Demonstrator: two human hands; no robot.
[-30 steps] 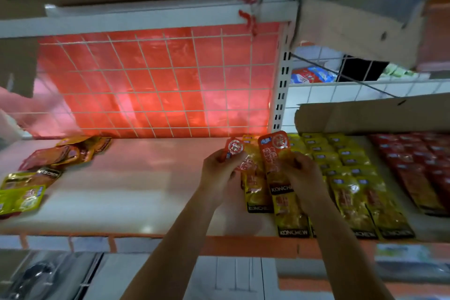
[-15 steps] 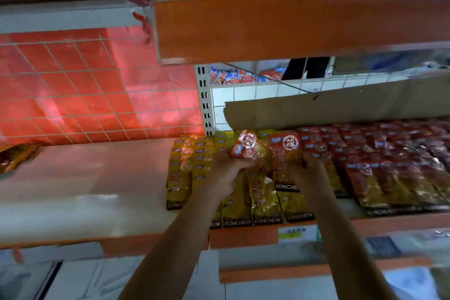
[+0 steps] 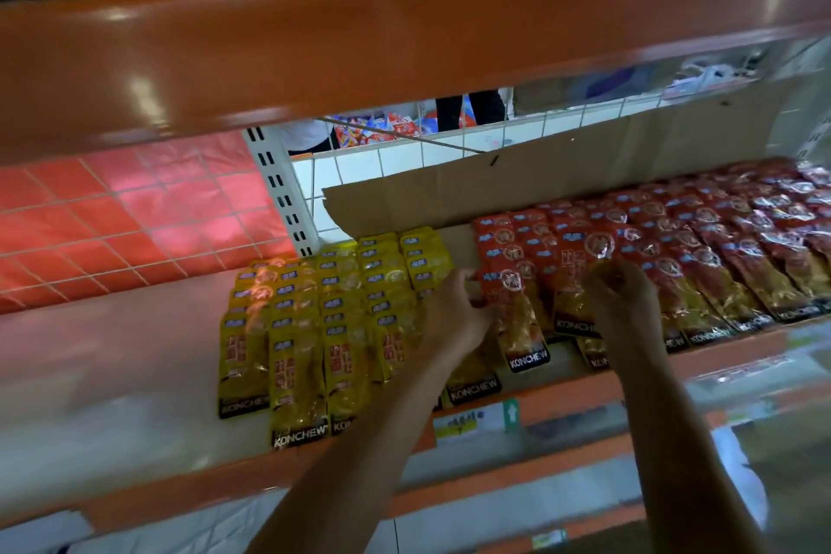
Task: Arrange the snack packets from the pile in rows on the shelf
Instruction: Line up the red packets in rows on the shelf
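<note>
Rows of yellow Konchew packets [image 3: 314, 319] lie on the white shelf [image 3: 126, 355], with rows of red packets [image 3: 719, 247] to their right. My left hand [image 3: 454, 315] grips a red packet [image 3: 517, 319] by its left edge at the seam between yellow and red rows. My right hand [image 3: 625, 301] pinches another red packet [image 3: 578, 283] just to the right, held over the red rows. Both packets hang low above the shelf's front part.
An orange upper shelf edge [image 3: 359, 40] crosses the top of the view. A cardboard strip [image 3: 539, 180] stands behind the rows. A red-backed wire grid [image 3: 135, 211] and a white slotted post [image 3: 279, 193] are at the back left. A price tag [image 3: 472, 418] sits on the front rail.
The view has swung further right, so the loose pile at the left is out of sight. Both hands carried their red packets right, from over the yellow rows to the red rows.
</note>
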